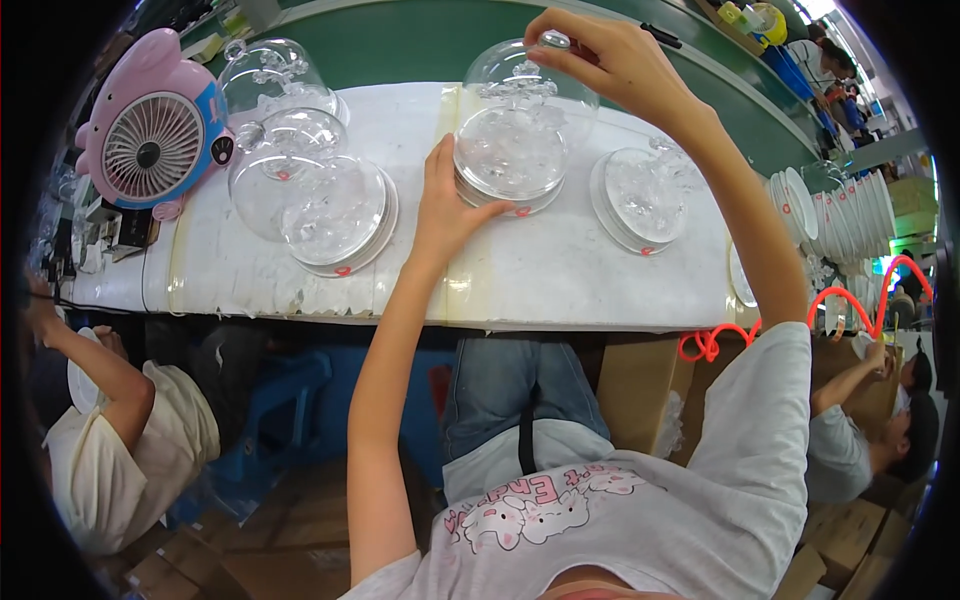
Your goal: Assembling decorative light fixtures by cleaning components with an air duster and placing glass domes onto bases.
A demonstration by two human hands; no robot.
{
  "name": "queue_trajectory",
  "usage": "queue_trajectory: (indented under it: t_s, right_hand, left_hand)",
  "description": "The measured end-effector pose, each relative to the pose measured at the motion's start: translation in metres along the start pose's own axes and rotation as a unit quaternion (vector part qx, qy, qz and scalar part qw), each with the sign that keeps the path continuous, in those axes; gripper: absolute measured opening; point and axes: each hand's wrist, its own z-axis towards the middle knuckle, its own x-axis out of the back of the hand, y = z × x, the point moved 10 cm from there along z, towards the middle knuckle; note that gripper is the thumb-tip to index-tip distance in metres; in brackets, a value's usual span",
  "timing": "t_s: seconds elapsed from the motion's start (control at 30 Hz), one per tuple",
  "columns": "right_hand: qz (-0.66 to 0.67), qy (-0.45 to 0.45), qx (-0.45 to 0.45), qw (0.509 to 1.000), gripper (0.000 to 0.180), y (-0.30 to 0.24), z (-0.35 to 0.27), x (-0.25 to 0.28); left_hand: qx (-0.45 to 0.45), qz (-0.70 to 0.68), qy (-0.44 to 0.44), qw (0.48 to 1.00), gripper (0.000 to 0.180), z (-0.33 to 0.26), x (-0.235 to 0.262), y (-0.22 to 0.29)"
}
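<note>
My right hand [610, 60] pinches the knob on top of a clear dome [525, 120], fingers closed round it. The dome sits upright on its round base [505, 200], centre of the white bench top [540, 270]. My left hand [445, 210] lies flat against the base's 9 o'clock side, fingers extended, thumb along the rim, gripping nothing. The dome's axis runs vertical, straight under my right grip; the left hand is nearer the base. An uncovered base with clear pieces [645, 195] lies at 3 o'clock, just beside. Two more covered domes [310, 190] at 9 o'clock, a pink desk fan [155, 125] beyond.
</note>
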Motion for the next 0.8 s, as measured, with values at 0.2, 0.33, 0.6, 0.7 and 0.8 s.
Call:
queue_trajectory:
  t_s: [0.2,0.33,0.6,0.7,0.8]
  right_hand:
    - [-0.008,0.019,-0.023,1.0,0.026,0.007,-0.002,-0.001]
    - [0.021,0.009,0.002,1.0,0.027,0.004,-0.003,-0.003]
    - [0.005,-0.075,-0.024,0.997,0.027,0.006,-0.002,-0.006]
    - [-0.017,-0.08,-0.011,0.997,0.026,0.004,-0.002,-0.004]
    - [-0.034,-0.11,-0.04,0.993,0.024,-0.006,0.001,-0.002]
  left_hand:
    - [0.019,-0.002,-0.009,1.0,0.106,0.001,-0.001,-0.001]
    - [0.012,0.013,-0.005,1.0,0.106,0.001,0.0,-0.001]
    - [0.002,0.006,-0.004,1.0,0.104,0.001,-0.001,0.001]
    - [0.002,0.004,-0.01,1.0,0.103,0.002,-0.003,0.002]
    - [0.005,0.001,-0.014,1.0,0.103,0.002,-0.004,-0.002]
